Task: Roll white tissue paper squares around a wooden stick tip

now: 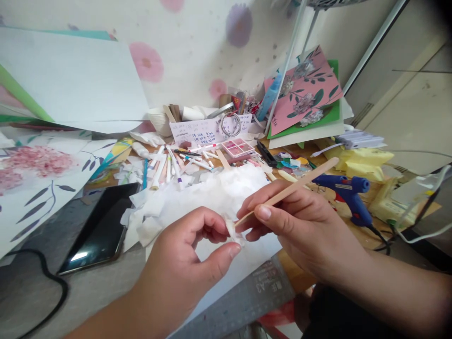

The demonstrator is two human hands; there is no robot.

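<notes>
In my right hand (293, 216) a flat wooden craft stick (294, 187) is pinched, slanting up to the right. Its lower end touches a small white piece of tissue or cotton (231, 230), too small to tell which. My left hand (194, 254) grips that piece between thumb and fingers. Below and behind the hands lies a pile of white fluffy material and scraps (229, 186), resting on a white sheet (215, 278).
A phone (100, 230) lies at the left beside a painted flower sheet (38, 183). Markers (169, 169) and a pink palette (238, 148) sit behind the pile. A blue glue gun (348, 193) with its cord is at the right. A grey cutting mat (254, 292) is in front.
</notes>
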